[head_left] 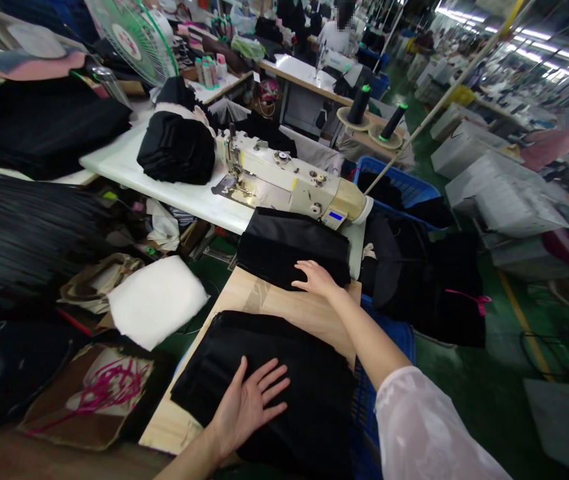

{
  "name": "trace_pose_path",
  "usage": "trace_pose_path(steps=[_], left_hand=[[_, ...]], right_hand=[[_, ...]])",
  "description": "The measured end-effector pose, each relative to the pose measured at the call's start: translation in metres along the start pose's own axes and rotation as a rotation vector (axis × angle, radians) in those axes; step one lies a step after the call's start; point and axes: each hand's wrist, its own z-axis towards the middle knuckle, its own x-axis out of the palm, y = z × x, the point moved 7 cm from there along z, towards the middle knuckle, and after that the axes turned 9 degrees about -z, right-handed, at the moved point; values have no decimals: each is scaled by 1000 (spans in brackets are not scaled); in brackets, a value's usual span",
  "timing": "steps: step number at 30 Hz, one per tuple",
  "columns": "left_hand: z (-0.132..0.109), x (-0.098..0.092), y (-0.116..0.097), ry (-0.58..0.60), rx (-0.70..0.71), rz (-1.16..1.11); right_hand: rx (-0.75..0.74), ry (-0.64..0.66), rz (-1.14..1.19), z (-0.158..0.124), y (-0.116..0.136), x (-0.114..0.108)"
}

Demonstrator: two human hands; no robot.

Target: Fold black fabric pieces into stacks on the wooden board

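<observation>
My left hand (252,407), palm up with its fingers spread, is over a stack of black fabric pieces (309,373) on a wooden board (294,310); whether it touches the cloth I cannot tell. Farther forward, my right hand (314,277) rests its fingers on the near edge of a second black fabric stack (289,240). That stack lies where the board meets the white sewing table (164,180). Just beyond it stands a cream sewing machine (284,177) with a small blue display. Neither hand is closed around anything.
Left of the machine sits a folded black bundle (177,147). A fan (137,40) stands behind it. Two black thread cones (359,107) rise behind the machine. Blue crates (404,183) and black cloth lie right. Below left are a white bundle (157,300) and a box of pink strips (109,393).
</observation>
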Motion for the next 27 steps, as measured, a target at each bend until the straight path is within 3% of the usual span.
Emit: trace_pose_path(steps=[5,10,14,18,20,22,24,25,27], left_hand=[[-1,1,2,5,9,-16],[0,-2,4,18,-31,-97],[2,-4,4,13,-40,-115],[2,-4,4,22,-48,-117],[2,-3,4,21,-47,-116],[1,-2,4,15,-48,-117],[1,-1,4,6,-43,-111],[0,0,3,1,-38,-103],[0,2,2,-8,-29,-83]], right_hand=[[49,-64,-139,-7,16,19],[149,-103,9,-1,10,19],[239,-14,182,17,-17,6],[252,32,111,45,-39,-24],[289,-81,-12,59,-45,-50],[361,-323,-137,65,-44,-82],[367,-502,-197,63,-33,-99],[325,-511,-199,62,-25,-97],[199,-363,-165,58,-9,-75]])
